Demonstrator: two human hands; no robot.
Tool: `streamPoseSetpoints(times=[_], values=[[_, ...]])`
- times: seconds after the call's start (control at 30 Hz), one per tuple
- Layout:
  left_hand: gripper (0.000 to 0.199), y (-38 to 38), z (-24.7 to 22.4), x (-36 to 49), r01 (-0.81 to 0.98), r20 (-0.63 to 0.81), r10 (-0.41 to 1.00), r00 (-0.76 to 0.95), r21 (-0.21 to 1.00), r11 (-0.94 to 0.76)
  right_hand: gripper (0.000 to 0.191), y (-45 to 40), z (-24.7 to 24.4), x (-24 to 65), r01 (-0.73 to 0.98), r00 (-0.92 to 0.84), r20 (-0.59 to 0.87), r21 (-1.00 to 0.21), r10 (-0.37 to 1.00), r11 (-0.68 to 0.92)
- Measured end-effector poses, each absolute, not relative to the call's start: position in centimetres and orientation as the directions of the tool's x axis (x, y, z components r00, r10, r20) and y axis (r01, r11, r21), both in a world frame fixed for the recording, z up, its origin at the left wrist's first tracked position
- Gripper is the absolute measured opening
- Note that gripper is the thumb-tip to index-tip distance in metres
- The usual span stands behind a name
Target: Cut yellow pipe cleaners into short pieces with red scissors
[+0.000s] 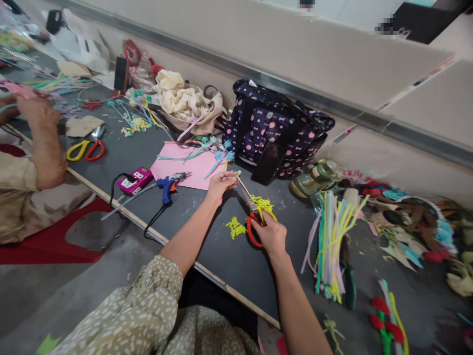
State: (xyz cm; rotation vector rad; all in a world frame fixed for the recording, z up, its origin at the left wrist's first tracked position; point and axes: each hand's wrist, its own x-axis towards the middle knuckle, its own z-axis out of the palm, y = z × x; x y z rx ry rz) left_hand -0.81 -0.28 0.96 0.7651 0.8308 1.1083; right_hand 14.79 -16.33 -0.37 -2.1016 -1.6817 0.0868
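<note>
My right hand (273, 232) grips a pair of scissors (248, 198) by its orange and yellow handles, the blades pointing up and to the left. At the blade tips, my left hand (220, 186) pinches a small pale green piece (238, 173), too small to make out fully. Below the scissors lies a little heap of short yellow cut pieces (235, 228), and a second heap of yellow pieces (263, 203) sits partly behind the blades. A pink sheet (185, 165) bearing blue flower stems (222, 157) is just beyond my left hand.
A blue glue gun (167, 188) and a magenta box (135, 181) lie to the left. Behind stand a polka-dot bag (273, 123), a leaning phone (269, 162) and a green jar (314, 178). Pastel stems (332, 246) are bundled at right. Another person's arm (46, 143) is at far left.
</note>
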Motion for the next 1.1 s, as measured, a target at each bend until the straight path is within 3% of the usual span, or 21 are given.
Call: streamPoseSetpoints(times=[0.8,1.1], values=[[0.030,-0.24,0.35,-0.61,-0.472,-0.213,0.945,0.249,0.825,0.310,0.044,-16.01,-0.65,14.49,0.888,0.294,0.143,-0.406,0.945,-0.215],[0.027,-0.15,0.67,-0.67,-0.440,-0.232,0.948,0.217,0.844,0.307,0.044,-16.07,-0.32,14.20,0.918,0.309,0.180,-0.314,0.934,-0.244]])
